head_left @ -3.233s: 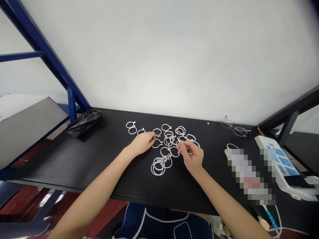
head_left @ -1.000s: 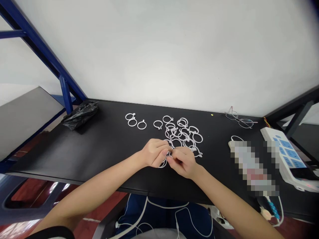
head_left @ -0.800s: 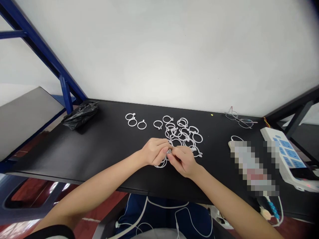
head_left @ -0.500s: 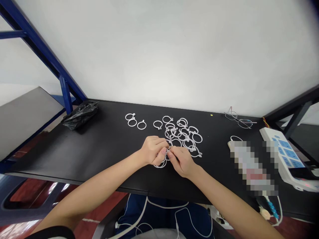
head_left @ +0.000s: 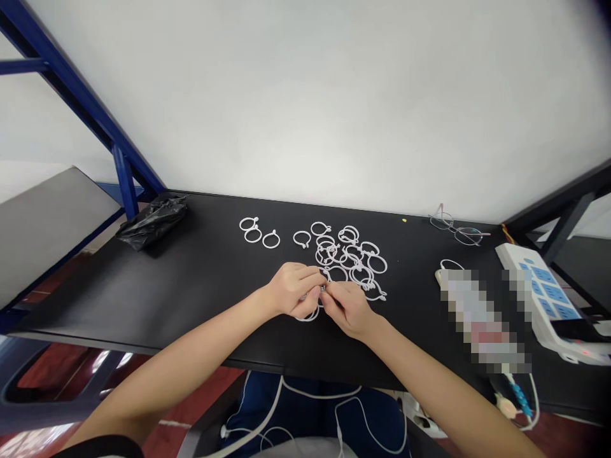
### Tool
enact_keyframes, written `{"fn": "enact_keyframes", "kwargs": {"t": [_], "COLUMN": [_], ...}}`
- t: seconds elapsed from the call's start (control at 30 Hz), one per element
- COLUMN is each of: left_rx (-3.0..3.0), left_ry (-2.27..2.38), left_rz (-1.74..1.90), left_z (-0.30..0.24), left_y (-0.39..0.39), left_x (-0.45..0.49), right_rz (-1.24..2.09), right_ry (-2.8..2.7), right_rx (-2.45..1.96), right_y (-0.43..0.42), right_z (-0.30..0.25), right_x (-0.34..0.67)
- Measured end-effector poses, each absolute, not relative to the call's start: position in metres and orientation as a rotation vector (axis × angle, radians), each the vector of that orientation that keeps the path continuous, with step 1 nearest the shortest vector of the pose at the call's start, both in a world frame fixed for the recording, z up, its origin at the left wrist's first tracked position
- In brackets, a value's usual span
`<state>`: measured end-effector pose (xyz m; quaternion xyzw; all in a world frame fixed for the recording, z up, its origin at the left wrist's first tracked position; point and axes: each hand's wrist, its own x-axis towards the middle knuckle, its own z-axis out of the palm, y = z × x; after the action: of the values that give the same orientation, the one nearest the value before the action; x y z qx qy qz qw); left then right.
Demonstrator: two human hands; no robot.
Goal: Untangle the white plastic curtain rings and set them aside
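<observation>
My left hand (head_left: 292,292) and my right hand (head_left: 347,307) meet over the black table (head_left: 200,286), fingers pinched together on a small bunch of white plastic rings (head_left: 310,312) that hangs partly below them. Just beyond my hands lies a loose pile of several white rings (head_left: 352,259). Three more white rings (head_left: 258,233) lie apart to the left of the pile. What exactly sits between my fingertips is hidden.
A crumpled black plastic bag (head_left: 151,220) lies at the table's far left. Glasses (head_left: 457,230) rest near the wall at the right. A white and blue power strip (head_left: 544,304) and a blurred object (head_left: 477,321) occupy the right side. A blue steel frame (head_left: 81,108) rises at left.
Since 3.2 s ago my hands left the ring pile and came together nearer me on a bunch of rings. Over the last second they only shifted slightly.
</observation>
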<state>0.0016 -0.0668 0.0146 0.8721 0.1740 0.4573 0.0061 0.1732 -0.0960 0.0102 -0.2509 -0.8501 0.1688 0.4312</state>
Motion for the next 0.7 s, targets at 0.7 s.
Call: {"fn": "enact_keyframes", "kwargs": {"t": [0.7], "left_rx": [2.455], "left_ry": [0.755], "left_rz": [1.326], "left_z": [0.0193], "left_y": [-0.0716], "left_x": [0.0045], "right_rz": [0.409], "right_ry": [-2.130], "right_rx": [-0.619], "right_y": [-0.0974], "right_z": [0.0133], "right_x": [0.1721]}}
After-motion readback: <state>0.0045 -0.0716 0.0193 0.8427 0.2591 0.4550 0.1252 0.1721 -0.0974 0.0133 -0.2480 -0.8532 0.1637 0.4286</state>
